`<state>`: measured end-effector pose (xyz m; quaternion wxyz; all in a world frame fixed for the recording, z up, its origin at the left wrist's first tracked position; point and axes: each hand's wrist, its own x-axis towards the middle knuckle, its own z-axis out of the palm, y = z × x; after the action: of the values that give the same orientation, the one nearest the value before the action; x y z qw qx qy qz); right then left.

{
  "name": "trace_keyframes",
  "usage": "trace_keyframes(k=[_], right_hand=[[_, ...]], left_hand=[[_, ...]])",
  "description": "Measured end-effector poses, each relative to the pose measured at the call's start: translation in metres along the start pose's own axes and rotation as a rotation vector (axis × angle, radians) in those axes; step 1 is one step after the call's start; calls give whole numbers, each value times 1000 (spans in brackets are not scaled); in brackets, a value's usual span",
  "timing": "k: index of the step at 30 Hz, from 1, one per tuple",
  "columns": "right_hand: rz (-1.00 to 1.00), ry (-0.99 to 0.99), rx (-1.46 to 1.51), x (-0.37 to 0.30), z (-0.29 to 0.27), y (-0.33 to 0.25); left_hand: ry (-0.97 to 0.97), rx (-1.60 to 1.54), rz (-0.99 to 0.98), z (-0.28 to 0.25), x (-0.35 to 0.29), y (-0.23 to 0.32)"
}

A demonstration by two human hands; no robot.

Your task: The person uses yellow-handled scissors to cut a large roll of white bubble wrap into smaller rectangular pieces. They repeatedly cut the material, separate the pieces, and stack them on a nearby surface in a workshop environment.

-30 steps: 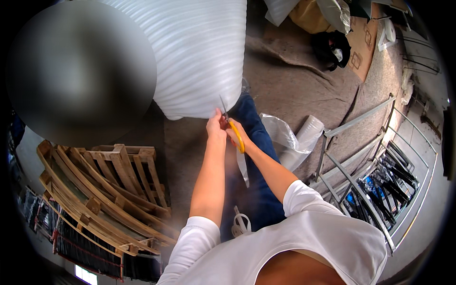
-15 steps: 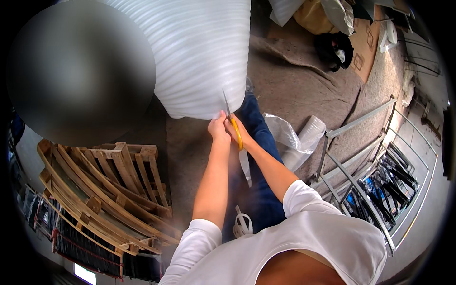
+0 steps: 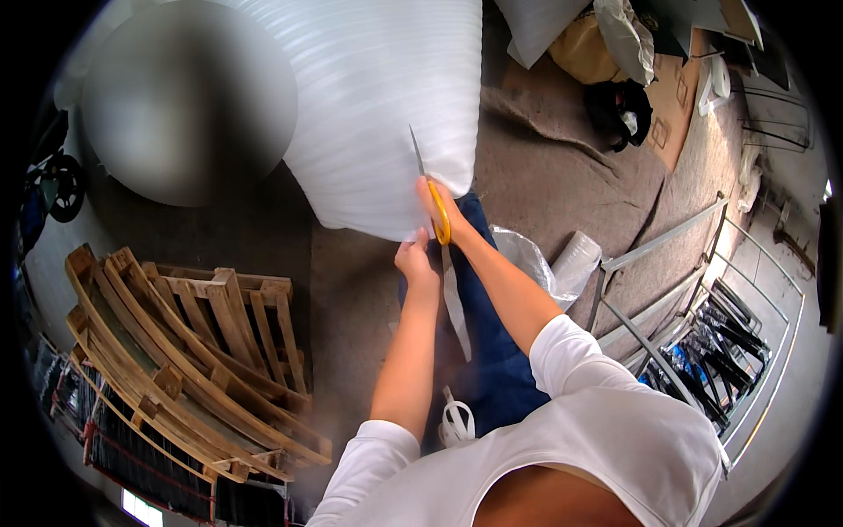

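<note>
A white ribbed foam sheet (image 3: 378,97) spreads from the top of the view down to my hands. My right hand (image 3: 450,209) grips a pair of scissors (image 3: 441,221) by the yellow handle. Its metal blade points away from me over the foam; whether the blades are apart is too small to tell. My left hand (image 3: 414,249), fingers pinched, holds the near edge of the foam sheet just left of and below the right hand. A narrow pale strip (image 3: 455,307) hangs below the scissors, in front of my blue-trousered leg.
Wooden pallets (image 3: 202,351) lie at the left. A clear plastic wrap roll (image 3: 575,263) is on the brown floor covering (image 3: 562,193). A metal rack (image 3: 667,334) stands at right, a black bag (image 3: 617,112) farther off. A blurred round shape (image 3: 189,101) blocks the upper left.
My right hand and the scissors have moved farther up over the foam. My left hand has shifted slightly nearer me and right, and the foam's near edge has come lower.
</note>
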<state>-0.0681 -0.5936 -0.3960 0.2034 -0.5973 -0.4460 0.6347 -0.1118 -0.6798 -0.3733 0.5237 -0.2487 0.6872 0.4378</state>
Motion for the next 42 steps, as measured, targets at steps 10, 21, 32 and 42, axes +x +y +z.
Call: trace_keyframes(k=[10, 21, 32, 42], right_hand=[[31, 26, 11, 88, 7, -49], [191, -80, 82, 201, -8, -127], [160, -108, -8, 201, -11, -160], [60, -86, -309, 220, -28, -181]], left_hand=[[82, -13, -22, -21, -12, -9], [330, -139, -118, 14, -17, 0], [487, 880, 634, 113, -4, 133], [58, 1231, 1154, 212, 63, 234]])
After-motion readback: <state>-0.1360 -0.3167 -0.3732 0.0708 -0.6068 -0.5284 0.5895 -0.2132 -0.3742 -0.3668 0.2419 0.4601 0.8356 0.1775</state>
